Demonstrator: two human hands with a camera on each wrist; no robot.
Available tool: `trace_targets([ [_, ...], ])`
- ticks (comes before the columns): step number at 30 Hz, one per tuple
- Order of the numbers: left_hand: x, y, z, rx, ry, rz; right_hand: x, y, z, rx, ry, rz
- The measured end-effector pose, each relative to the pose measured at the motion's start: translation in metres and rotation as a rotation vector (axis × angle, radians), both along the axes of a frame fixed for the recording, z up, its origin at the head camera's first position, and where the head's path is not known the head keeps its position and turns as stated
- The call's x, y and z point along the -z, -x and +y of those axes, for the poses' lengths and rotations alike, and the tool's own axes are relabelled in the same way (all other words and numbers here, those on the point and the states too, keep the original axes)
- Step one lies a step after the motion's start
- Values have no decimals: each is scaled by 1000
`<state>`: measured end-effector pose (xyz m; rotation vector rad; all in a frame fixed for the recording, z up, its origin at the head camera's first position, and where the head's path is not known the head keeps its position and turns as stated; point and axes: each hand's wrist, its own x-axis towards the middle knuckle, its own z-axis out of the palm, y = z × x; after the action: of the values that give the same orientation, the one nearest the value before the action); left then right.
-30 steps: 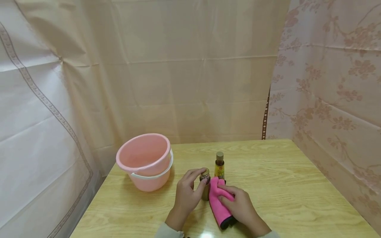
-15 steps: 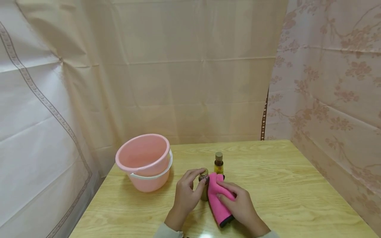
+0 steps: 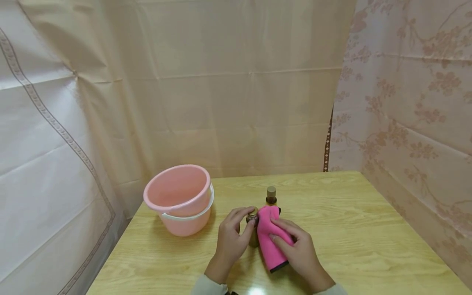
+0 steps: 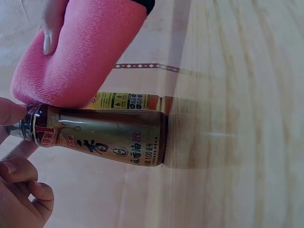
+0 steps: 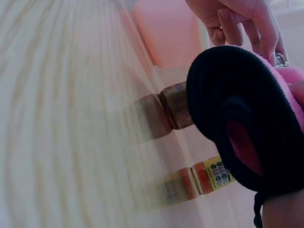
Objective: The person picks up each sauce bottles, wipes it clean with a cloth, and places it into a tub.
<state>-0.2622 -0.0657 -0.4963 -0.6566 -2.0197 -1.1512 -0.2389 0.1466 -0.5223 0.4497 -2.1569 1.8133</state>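
Note:
My left hand (image 3: 232, 235) pinches the neck and cap of a small sesame oil bottle (image 4: 114, 135), which stands upright on the wooden table. In my right hand (image 3: 300, 250) is a folded pink cloth (image 3: 271, 241) with a black hem, gripped between thumb and fingers. The cloth's upper part lies against the bottle's neck, as the left wrist view shows. Behind the cloth stands a second bottle (image 3: 271, 194) with a brown cap and a yellow label; the cloth hides most of it in the head view. Black hem (image 5: 228, 118) fills much of the right wrist view.
Two nested pink buckets (image 3: 186, 227) with a white handle stand at the table's left side. Pale curtains (image 3: 236, 102) hang behind the wooden table (image 3: 354, 229) and along both sides.
My right hand has shifted the cloth upward and away from me, so it covers more of the rear bottle. My left hand keeps its hold on the sesame oil bottle.

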Motion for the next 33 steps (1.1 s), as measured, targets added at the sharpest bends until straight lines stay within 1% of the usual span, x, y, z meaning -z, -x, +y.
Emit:
trace_targets([
  [2, -1, 0, 0, 2, -1, 1, 0, 1, 0, -2, -19, 5],
  [4, -1, -1, 0, 4, 1, 1, -1, 1, 0, 1, -43, -10],
  [10, -1, -1, 0, 0, 10, -5, 0, 2, 0, 10, -96, -128],
  [24, -1, 0, -1, -4, 20, -1, 5, 6, 1, 22, -232, -262],
  [28, -1, 0, -2, -8, 24, 1, 5, 7, 1, 29, -300, -278],
  [33, -1, 0, -2, -6, 22, 6, 5, 7, 1, 32, -328, -279],
])
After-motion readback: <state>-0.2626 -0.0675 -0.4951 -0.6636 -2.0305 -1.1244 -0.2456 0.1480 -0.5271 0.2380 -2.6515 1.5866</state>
